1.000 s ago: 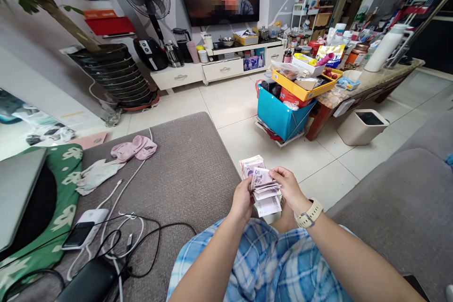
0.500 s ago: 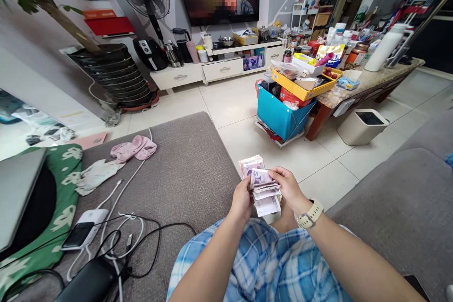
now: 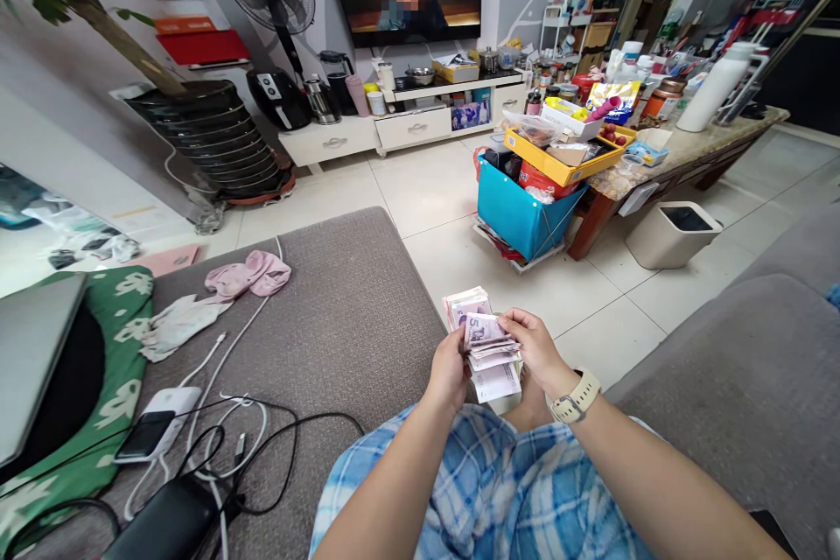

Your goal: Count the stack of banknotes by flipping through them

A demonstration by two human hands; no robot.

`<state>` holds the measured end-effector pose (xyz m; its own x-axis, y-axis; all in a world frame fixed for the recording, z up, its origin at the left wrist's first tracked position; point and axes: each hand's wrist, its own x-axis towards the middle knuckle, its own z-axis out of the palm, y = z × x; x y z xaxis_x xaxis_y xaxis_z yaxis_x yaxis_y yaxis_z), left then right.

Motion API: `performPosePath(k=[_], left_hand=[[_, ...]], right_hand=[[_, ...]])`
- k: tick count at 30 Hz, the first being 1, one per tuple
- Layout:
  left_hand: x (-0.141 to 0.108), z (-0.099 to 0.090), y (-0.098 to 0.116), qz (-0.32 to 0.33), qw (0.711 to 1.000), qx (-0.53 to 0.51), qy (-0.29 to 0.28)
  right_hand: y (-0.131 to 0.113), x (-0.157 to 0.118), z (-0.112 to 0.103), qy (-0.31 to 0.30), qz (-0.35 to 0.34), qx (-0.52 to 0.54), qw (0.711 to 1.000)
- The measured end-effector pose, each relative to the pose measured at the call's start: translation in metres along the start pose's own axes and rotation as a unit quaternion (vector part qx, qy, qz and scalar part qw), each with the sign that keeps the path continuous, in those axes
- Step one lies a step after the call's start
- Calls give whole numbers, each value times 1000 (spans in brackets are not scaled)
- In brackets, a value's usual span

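Note:
Over my lap I hold a bundle of purple-white banknotes (image 3: 493, 378), some of them fanned downward. My left hand (image 3: 449, 369) grips the bundle along its left side, thumb on top. At the upper right, my right hand (image 3: 535, 346) pinches the edge of the top note (image 3: 484, 328), which shows a "5". Behind these, more banknotes (image 3: 465, 301) stick up past my left fingers; how they are held is hidden. A cream watch (image 3: 576, 398) is on my right wrist.
The grey sofa (image 3: 347, 306) on my left bears cables, a power bank (image 3: 157, 424), a pink cloth (image 3: 249, 276) and a laptop (image 3: 39, 350). Ahead stand a blue bin (image 3: 518, 206) topped by a yellow tray, a cluttered table (image 3: 696, 149) and a beige waste bin (image 3: 673, 236).
My hands and the banknotes have hardly moved. On the television the picture has changed.

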<state>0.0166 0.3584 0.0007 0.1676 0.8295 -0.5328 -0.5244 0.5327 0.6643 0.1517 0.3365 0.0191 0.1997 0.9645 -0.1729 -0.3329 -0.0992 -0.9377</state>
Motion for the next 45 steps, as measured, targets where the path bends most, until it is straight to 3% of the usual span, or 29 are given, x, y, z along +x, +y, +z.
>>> performPosePath(k=[16,29,35,45], left_hand=[[1,-4,-1,4,1000,4,-11],[-7,1,4,11,1000,8,-22],[-7,0,3,16,999,21,-24],[-5,1,1,4,1000,6,-6]], right_hand=[[-6,-4,2,-20,2,-2,1000],[4,3,-2,70,1,-14,997],[2,2,-2,37,-5,-44,998],[0,0,0,37,-5,-38,999]])
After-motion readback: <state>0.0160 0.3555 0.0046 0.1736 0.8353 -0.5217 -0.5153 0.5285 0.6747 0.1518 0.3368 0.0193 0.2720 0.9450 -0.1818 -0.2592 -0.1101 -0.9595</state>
